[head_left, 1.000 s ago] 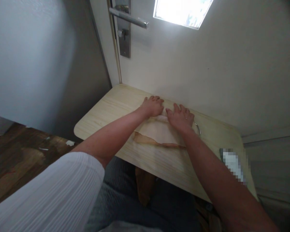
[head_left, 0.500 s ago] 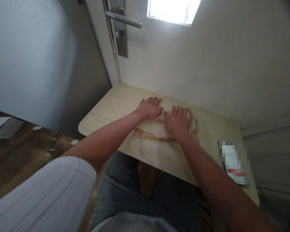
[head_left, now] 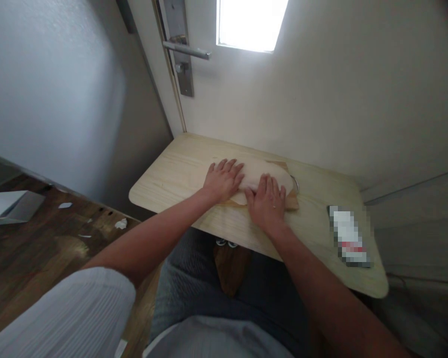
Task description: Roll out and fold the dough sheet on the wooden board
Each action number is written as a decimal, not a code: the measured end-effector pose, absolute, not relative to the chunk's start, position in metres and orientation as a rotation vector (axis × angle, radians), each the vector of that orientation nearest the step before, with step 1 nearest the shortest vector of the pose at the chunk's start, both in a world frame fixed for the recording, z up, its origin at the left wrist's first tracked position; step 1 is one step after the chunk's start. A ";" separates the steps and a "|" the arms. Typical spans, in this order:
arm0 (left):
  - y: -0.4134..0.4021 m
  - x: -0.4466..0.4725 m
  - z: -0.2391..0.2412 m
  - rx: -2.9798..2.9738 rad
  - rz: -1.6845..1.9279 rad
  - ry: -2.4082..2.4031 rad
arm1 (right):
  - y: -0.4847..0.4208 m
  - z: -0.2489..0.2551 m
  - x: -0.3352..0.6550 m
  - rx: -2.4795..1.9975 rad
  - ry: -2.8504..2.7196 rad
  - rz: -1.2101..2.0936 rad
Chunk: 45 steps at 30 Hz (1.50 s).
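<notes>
A pale, flattened sheet of dough (head_left: 259, 169) lies across a wooden cutting board (head_left: 291, 201) with a metal ring handle (head_left: 295, 184) at its right end. On the dough's left end, my left hand (head_left: 224, 178) rests flat with its fingers spread. My right hand (head_left: 268, 201) presses on the near right part of the dough, its fingers stretched out and a ring on one of them. Neither hand grasps anything. Much of the board is hidden under the dough and hands.
The board sits on a small light-wood table (head_left: 164, 174) against a white door (head_left: 321, 99) with a metal handle (head_left: 188, 50). A blurred-out flat object (head_left: 347, 236) lies at the table's right. Paper scraps (head_left: 121, 223) and a white box (head_left: 13, 206) are on the floor.
Both hands have drawn back toward me over the dough, baring more of its far side. The view has shifted a little.
</notes>
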<state>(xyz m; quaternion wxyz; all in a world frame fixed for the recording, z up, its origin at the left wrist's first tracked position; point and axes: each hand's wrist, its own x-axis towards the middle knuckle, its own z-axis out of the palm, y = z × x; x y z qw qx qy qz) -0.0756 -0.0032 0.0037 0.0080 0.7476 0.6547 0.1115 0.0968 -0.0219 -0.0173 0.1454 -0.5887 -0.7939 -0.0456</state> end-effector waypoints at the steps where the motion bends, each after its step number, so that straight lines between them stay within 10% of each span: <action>1: -0.010 -0.075 0.004 2.351 0.360 2.038 | -0.028 -0.018 0.098 -1.683 -2.293 -0.138; 21: -0.100 -0.069 -0.003 2.375 0.431 2.033 | -0.110 -0.022 0.112 -1.531 -2.234 -0.079; 45: -0.071 -0.164 -0.029 1.967 0.945 2.176 | 0.048 0.011 0.203 -2.172 -1.738 0.524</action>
